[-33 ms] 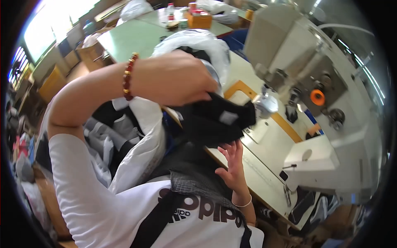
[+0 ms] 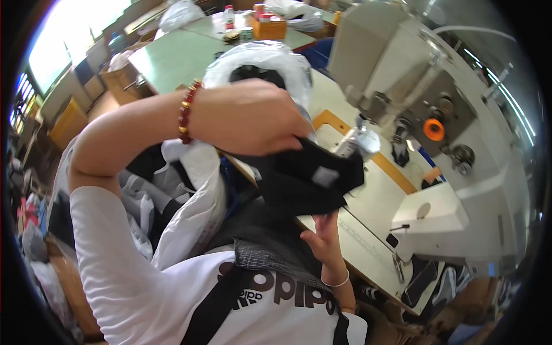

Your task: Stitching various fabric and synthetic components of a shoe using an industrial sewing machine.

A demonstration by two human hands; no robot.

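Note:
My left hand (image 2: pixel 253 118), with a beaded bracelet at its wrist, pinches the upper edge of a black cloth piece (image 2: pixel 290 187). A small light grey patch shows on the cloth, which hangs in front of the sewing machine's needle area. My right hand (image 2: pixel 325 241) is below the cloth, thumb held apart, its fingertips hidden behind the lower edge. It looks open; whether it touches the cloth I cannot tell. The white sewing machine (image 2: pixel 489 230) stands on the right, its round metal part (image 2: pixel 367 144) close to the cloth's right end.
A white bag (image 2: pixel 195 215) of grey and black cloth pieces is at my left. Another plastic bag (image 2: pixel 293 63) stands beyond my left hand. Thread snips (image 2: pixel 398 267) lie on the machine table near dark cloth pieces (image 2: pixel 421 282). A green table (image 2: pixel 167 57) is farther back.
The black cloth and my left hand have shifted slightly right and down in view. My right hand's fingers, spread in sight before, are now mostly behind the cloth. The surroundings have shifted slightly left.

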